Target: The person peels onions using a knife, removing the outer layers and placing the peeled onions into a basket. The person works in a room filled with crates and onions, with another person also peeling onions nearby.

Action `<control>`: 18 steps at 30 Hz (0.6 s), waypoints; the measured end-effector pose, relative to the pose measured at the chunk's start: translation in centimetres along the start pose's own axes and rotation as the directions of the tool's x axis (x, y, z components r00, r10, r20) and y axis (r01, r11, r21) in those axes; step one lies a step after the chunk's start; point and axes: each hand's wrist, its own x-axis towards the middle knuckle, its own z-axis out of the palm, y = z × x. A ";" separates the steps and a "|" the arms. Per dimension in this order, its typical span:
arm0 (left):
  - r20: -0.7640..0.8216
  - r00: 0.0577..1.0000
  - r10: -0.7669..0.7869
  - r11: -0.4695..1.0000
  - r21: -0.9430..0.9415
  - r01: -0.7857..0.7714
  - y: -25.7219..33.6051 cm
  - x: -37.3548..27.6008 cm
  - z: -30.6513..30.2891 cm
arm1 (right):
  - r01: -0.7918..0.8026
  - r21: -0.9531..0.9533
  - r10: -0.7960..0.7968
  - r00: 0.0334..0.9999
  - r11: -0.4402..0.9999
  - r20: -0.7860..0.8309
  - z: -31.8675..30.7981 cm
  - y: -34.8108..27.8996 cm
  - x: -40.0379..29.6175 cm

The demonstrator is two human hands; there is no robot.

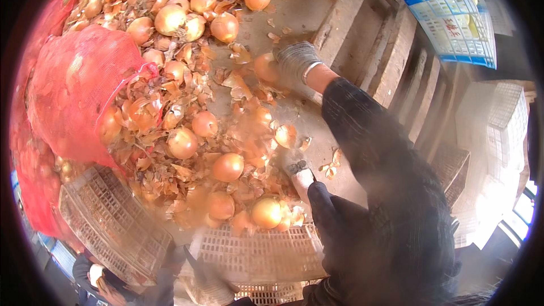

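Observation:
My right hand (297,60), in a grey-white knit glove, reaches out over the floor with its fingers around a blurred onion (266,68). Low in the view, beside a plastic crate (259,253), is my gloved left hand (212,285), also blurred. A dark pointed tool (191,258) sticks out of it; its exact kind is unclear. Between my arms a shoe (297,163) rests by the skins, below a dark trouser leg (327,208). Loose onions (228,167) lie among a broad heap of dry onion skins (182,80).
A red mesh sack (85,80) spills onions at left, above a slatted plastic crate (112,225). A wooden pallet (395,51) lies beyond my right arm. A blue-and-white crate (450,17) bearing writing stands upper right. Another person's hand (112,295) shows at bottom left.

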 end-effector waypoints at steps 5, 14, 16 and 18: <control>-0.052 0.998 0.046 0.997 0.066 -0.042 4.7 -1.4 2.1 | -0.077 0.479 -0.157 0.890 0.874 0.428 2.5 1.0 6.1; -0.176 0.982 0.070 0.994 0.099 -0.053 1.8 0.3 1.7 | -0.206 0.730 0.294 0.956 0.651 0.008 4.9 -2.2 15.3; -0.196 0.978 0.071 0.988 0.152 -0.041 1.6 -0.8 1.5 | -0.122 0.714 0.223 0.973 0.689 -0.050 5.6 -5.5 16.1; -0.120 0.984 0.133 0.948 0.305 -0.091 2.3 -0.8 0.9 | -0.107 0.644 0.157 0.987 0.758 -0.019 5.4 -8.7 14.9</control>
